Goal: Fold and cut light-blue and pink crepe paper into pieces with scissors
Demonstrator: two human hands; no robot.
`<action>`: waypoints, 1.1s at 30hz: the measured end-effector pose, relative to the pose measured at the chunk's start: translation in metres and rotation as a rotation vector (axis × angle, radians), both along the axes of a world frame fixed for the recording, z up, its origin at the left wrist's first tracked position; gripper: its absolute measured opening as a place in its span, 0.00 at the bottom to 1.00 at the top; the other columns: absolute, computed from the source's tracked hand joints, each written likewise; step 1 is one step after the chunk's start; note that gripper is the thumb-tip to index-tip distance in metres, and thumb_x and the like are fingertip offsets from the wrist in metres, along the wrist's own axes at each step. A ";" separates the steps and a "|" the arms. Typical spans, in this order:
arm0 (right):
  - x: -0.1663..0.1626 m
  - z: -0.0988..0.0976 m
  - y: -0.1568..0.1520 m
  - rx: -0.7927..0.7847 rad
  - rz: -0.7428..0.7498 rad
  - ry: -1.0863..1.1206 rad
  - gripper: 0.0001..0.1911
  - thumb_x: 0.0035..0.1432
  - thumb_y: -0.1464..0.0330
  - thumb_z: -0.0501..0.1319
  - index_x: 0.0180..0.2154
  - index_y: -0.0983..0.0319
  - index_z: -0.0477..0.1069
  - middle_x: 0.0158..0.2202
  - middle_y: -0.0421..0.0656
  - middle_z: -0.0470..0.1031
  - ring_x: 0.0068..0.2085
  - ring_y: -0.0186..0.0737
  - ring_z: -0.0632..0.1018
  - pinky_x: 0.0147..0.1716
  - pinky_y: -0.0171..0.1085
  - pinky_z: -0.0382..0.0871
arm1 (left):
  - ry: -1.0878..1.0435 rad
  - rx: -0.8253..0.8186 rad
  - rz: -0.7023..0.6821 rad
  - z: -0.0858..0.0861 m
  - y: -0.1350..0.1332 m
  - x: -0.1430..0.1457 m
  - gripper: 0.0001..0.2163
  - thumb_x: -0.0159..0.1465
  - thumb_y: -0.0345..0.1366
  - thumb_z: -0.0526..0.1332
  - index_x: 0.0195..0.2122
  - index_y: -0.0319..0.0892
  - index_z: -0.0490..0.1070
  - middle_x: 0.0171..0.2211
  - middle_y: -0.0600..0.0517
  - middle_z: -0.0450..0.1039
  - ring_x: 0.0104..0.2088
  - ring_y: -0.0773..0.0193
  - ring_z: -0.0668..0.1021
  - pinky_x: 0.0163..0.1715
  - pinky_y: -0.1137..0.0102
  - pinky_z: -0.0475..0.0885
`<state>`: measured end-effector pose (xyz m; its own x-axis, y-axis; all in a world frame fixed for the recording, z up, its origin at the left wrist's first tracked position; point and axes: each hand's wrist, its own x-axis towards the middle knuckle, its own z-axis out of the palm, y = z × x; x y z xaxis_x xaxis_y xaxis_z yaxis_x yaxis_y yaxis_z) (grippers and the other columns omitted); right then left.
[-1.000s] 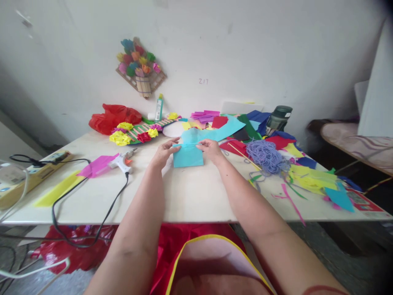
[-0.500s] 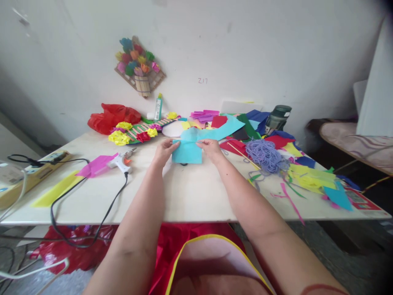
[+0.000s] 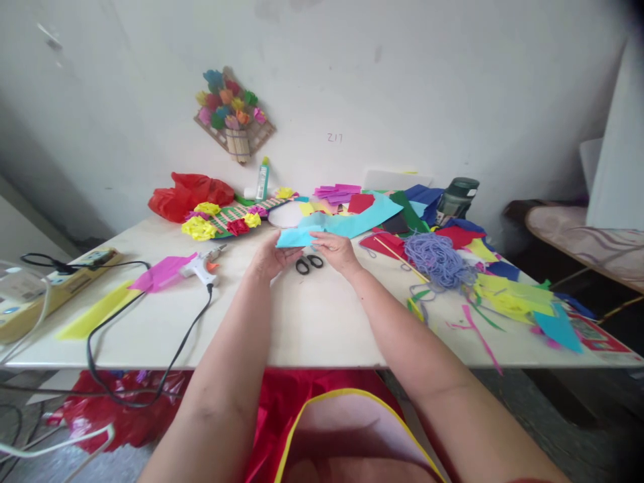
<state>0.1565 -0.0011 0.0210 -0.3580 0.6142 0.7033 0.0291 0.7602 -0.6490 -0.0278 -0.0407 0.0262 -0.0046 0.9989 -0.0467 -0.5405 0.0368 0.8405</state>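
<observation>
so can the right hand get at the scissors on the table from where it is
Probably yes. The scissors lie bare on the table just beside the right hand, with nothing over them. That hand is pinching the light blue paper, though, so it would have to let go first.

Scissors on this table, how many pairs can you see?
1. The scissors with black handles lie on the table between the left hand and right hand, just below the light blue paper both hold. Others may be hidden under the paper scraps.
</observation>
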 end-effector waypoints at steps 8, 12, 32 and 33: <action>0.000 0.006 -0.005 -0.144 0.018 0.145 0.14 0.45 0.68 0.60 0.38 0.60 0.72 0.54 0.46 0.65 0.50 0.42 0.71 0.46 0.40 0.67 | 0.076 0.194 0.132 -0.005 0.003 0.002 0.09 0.55 0.34 0.61 0.38 0.38 0.69 0.38 0.47 0.75 0.41 0.60 0.76 0.41 0.65 0.73; 0.001 0.005 0.006 -0.470 -0.087 0.457 0.18 0.47 0.59 0.60 0.39 0.61 0.67 0.48 0.48 0.70 0.41 0.40 0.76 0.40 0.40 0.71 | 0.095 0.268 0.140 -0.003 0.001 0.004 0.11 0.55 0.36 0.63 0.39 0.39 0.69 0.38 0.49 0.75 0.40 0.63 0.76 0.41 0.67 0.72; 0.001 -0.002 0.001 -0.751 0.020 0.282 0.19 0.32 0.57 0.68 0.15 0.61 0.61 0.14 0.34 0.65 0.19 0.31 0.67 0.21 0.35 0.68 | 0.232 0.206 0.056 -0.006 0.001 0.011 0.16 0.48 0.42 0.67 0.34 0.38 0.71 0.29 0.51 0.75 0.29 0.65 0.76 0.31 0.70 0.71; 0.000 -0.002 0.001 -0.751 0.036 0.277 0.19 0.32 0.57 0.68 0.16 0.61 0.62 0.15 0.34 0.65 0.20 0.31 0.68 0.22 0.35 0.68 | 0.239 0.210 0.070 -0.006 0.001 0.011 0.16 0.47 0.42 0.67 0.33 0.38 0.71 0.28 0.52 0.74 0.28 0.67 0.75 0.30 0.71 0.71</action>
